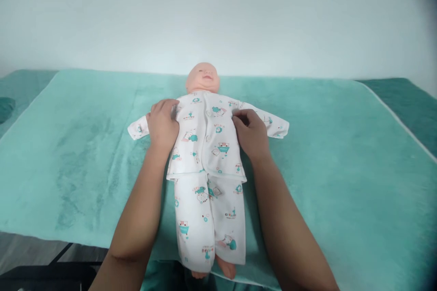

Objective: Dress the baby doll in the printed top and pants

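Note:
A baby doll [202, 76] lies on its back on a teal blanket [324, 154], head away from me and bare feet at the near edge. It wears a white shirt [208, 141] and white trousers [208, 218], both with teal animal prints. My left hand [163, 123] rests on the doll's right side below the shoulder, fingers curled around the shirt and torso. My right hand [251, 132] grips the other side of the torso near the armpit, its fingers bent into the cloth. The shirt sleeves stretch out to both sides.
The blanket covers a wide table with a darker green layer [409, 100] showing at the right and left back corners. A pale wall [218, 13] stands behind. Dark floor and a table leg [59, 254] show at the bottom left.

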`<state>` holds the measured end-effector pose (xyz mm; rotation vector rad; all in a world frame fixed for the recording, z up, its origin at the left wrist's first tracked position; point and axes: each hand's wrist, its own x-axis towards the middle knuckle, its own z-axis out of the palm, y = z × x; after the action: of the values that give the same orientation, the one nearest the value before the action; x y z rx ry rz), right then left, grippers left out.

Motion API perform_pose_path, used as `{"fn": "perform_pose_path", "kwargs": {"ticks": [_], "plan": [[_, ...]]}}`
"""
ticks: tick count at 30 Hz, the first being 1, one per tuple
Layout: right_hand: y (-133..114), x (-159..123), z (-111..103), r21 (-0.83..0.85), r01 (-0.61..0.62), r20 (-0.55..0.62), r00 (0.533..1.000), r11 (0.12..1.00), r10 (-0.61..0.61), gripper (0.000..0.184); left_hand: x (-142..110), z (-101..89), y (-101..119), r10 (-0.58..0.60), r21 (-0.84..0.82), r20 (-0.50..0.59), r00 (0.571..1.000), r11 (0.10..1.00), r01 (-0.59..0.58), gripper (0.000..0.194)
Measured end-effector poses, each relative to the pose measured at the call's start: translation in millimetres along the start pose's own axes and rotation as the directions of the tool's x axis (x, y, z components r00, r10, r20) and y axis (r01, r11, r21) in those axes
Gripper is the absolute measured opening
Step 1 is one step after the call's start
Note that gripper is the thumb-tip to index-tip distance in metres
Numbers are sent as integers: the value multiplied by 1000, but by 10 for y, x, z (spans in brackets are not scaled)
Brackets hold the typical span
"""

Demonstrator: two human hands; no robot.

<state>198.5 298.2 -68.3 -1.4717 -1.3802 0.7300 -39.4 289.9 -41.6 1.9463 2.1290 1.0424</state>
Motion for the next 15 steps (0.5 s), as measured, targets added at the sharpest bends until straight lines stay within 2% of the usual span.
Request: {"fn": "perform_pose_path", "kwargs": {"ticks": [5, 9, 12, 15], "plan": [[89, 48, -2, 84, -10, 0, 1000, 996, 10, 18, -59, -64, -118, 56, 39, 66, 996, 998, -58, 64], [107, 84, -56, 26, -8, -11, 1000, 1000, 9, 18, -94, -210, -363, 85, 223, 252, 964, 964, -144, 78], [124, 122, -203, -126, -50, -9, 999, 991, 49, 18, -71, -293, -552, -22, 349, 310, 951, 933, -92, 76], [153, 173, -415, -393, -140, -97, 989, 909, 111, 19, -38, -309, -671, -72, 418, 226, 971, 908, -30, 62]]}}
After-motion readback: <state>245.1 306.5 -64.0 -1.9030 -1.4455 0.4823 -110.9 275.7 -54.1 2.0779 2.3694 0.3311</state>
